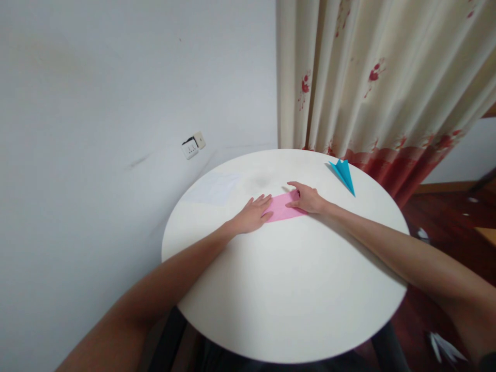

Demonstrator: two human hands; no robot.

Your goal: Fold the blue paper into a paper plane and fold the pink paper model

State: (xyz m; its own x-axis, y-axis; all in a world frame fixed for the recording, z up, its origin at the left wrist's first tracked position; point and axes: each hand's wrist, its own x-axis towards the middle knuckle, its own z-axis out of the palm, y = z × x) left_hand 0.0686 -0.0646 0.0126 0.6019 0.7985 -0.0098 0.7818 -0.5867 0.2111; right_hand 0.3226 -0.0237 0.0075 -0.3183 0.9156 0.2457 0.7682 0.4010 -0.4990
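Observation:
A strip of pink paper [280, 207], seemingly folded, lies flat on the round white table [287, 289]. My left hand [251, 214] rests palm down over its left end, fingers stretched out. At the right end is my right hand [310, 199], touching the paper with thumb and forefinger spread apart; its other fingers are partly hidden. Both ends of the strip are partly covered by my hands. Farther back on the right, a blue folded paper plane [344, 175] lies with its point toward me.
A thin white sheet [214, 188] lies at the table's back left. The wall with a socket [190, 149] borders the left side. A patterned curtain [372, 103] hangs behind the table. White paper pieces [445, 347] lie on the dark floor at right.

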